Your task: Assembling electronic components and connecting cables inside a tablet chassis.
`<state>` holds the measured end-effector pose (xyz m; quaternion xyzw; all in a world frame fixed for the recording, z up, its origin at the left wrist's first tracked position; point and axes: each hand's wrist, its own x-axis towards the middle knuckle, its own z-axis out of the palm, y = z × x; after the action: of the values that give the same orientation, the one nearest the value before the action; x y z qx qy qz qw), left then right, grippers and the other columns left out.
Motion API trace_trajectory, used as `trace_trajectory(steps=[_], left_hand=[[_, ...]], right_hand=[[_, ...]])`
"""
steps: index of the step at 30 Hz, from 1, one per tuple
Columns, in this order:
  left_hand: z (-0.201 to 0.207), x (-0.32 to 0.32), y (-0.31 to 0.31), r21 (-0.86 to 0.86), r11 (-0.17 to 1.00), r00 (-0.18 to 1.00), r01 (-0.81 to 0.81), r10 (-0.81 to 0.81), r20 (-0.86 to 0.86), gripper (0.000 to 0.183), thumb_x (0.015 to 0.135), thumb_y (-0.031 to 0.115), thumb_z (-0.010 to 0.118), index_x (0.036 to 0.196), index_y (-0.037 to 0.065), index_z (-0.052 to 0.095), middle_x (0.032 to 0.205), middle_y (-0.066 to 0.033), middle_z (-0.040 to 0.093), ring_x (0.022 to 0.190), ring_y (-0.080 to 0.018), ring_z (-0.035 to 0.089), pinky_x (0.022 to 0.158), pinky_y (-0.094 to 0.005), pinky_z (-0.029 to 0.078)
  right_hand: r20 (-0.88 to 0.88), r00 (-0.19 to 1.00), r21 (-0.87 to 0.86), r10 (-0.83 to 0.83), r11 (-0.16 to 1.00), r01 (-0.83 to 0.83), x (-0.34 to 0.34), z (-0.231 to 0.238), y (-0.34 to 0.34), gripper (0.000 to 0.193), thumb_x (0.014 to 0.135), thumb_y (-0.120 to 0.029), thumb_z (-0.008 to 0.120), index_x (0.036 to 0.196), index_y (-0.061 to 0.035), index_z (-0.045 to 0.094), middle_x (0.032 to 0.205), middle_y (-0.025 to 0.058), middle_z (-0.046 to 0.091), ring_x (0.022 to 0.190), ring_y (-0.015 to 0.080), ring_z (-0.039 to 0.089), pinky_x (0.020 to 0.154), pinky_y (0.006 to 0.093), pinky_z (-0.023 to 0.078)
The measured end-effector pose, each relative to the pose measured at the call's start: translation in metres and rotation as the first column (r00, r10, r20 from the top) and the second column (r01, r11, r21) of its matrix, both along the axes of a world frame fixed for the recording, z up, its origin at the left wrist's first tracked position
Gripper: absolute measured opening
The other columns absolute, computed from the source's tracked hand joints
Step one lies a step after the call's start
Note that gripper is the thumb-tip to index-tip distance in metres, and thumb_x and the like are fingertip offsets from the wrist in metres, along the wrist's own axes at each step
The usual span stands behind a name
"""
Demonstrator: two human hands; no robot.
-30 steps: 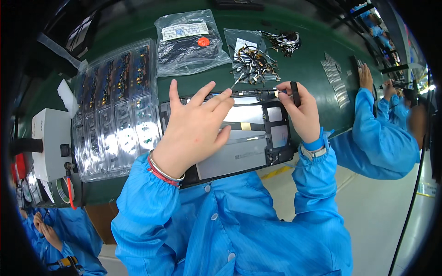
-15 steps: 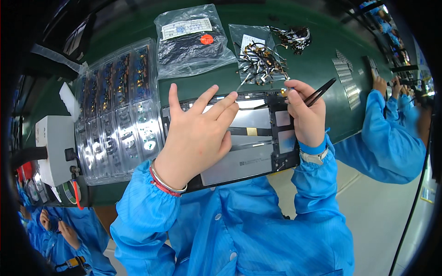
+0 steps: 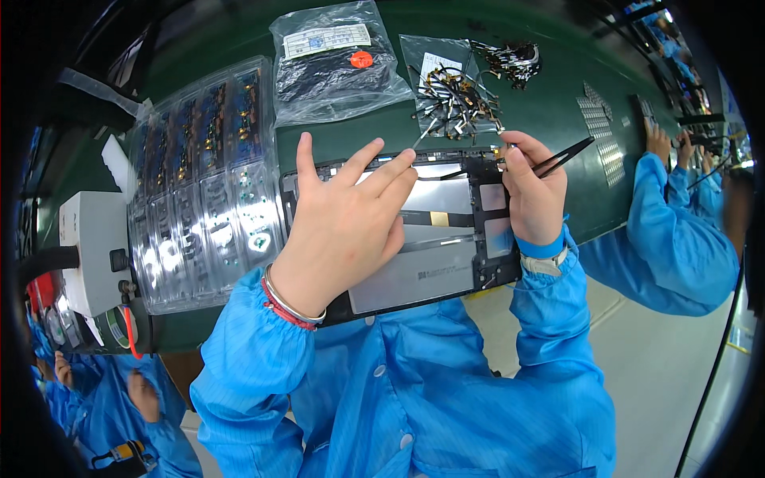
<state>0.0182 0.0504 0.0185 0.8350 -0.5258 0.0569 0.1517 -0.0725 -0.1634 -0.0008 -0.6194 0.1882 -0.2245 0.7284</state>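
Note:
A tablet-like device (image 3: pixel 446 275) lies opened on the bench edge in front of me, its silver battery-like panels and black frame exposed. My left hand (image 3: pixel 343 227) is spread over its left part, fingers apart, hiding what lies beneath. At the device's far right corner, my right hand (image 3: pixel 535 191) has thumb and index finger close together, with black tweezers (image 3: pixel 567 155) held in it and sticking out to the upper right. By those fingertips shows a small gold-coloured part (image 3: pixel 500 151); whether they grip it, I cannot make out.
Left stands a clear tray (image 3: pixel 199 191) of small circuit parts, beside a white box (image 3: pixel 94 251). Beyond the device lie a plastic bag (image 3: pixel 339 76), a heap of flex cables (image 3: pixel 454 99) and another cable bundle (image 3: pixel 510 62). Small metallic pieces (image 3: pixel 602 131) lie right, near a co-worker's sleeve (image 3: pixel 677 247).
The tweezers have tipped slightly lower to the right in my right hand. My left hand keeps its spread pose. The bench items sit slightly higher in the picture.

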Motion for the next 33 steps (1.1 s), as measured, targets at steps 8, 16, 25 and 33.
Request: trace_trajectory(steps=[8,16,25,33], left_hand=[[-0.0060,-0.0009,0.0004,-0.111,0.994,0.999,0.005,0.000,0.049,0.034,0.072,0.015,0.060,0.106,0.011,0.059,0.120,0.0007,0.057,0.114,-0.0199,0.051,0.096,-0.0679,0.021],[-0.0078,-0.0013,0.0007,-0.107,0.994,0.999,0.000,0.005,0.050,0.035,0.073,0.017,0.061,0.107,0.012,0.059,0.121,0.0012,0.056,0.114,-0.0190,0.051,0.096,-0.0679,0.021],[-0.0088,-0.0019,0.0006,-0.116,0.993,0.999,-0.005,0.011,0.046,0.035,0.074,0.020,0.062,0.107,0.012,0.059,0.122,0.0020,0.055,0.113,-0.0179,0.051,0.097,-0.0678,0.020],[-0.0069,-0.0024,0.0006,-0.032,0.999,1.000,-0.010,0.010,0.007,0.037,0.079,0.019,0.057,0.116,0.015,0.055,0.129,0.0043,0.051,0.118,-0.0196,0.049,0.098,-0.0682,0.015]], right_hand=[[0.029,1.000,0.022,-0.001,1.000,0.001,0.0009,0.0010,0.0005,0.028,0.084,-0.011,0.064,0.109,0.0021,0.059,0.080,0.0006,0.060,0.057,0.0000,0.038,0.048,0.0156,0.025],[0.054,0.998,0.034,-0.020,0.999,0.018,0.0014,-0.0009,0.0008,0.028,0.084,-0.010,0.064,0.109,0.0025,0.059,0.080,0.0003,0.060,0.056,0.0000,0.038,0.047,0.0155,0.025],[0.075,0.997,0.050,-0.018,0.999,0.014,-0.0003,-0.0012,0.0016,0.027,0.085,-0.009,0.063,0.109,0.0026,0.059,0.084,0.0020,0.061,0.065,0.0031,0.047,0.053,0.0156,0.033],[0.104,0.994,0.104,-0.026,0.994,0.015,-0.0010,-0.0023,-0.0016,0.026,0.085,-0.008,0.062,0.109,0.0027,0.059,0.087,0.0035,0.061,0.074,0.0060,0.052,0.061,0.0167,0.040]])
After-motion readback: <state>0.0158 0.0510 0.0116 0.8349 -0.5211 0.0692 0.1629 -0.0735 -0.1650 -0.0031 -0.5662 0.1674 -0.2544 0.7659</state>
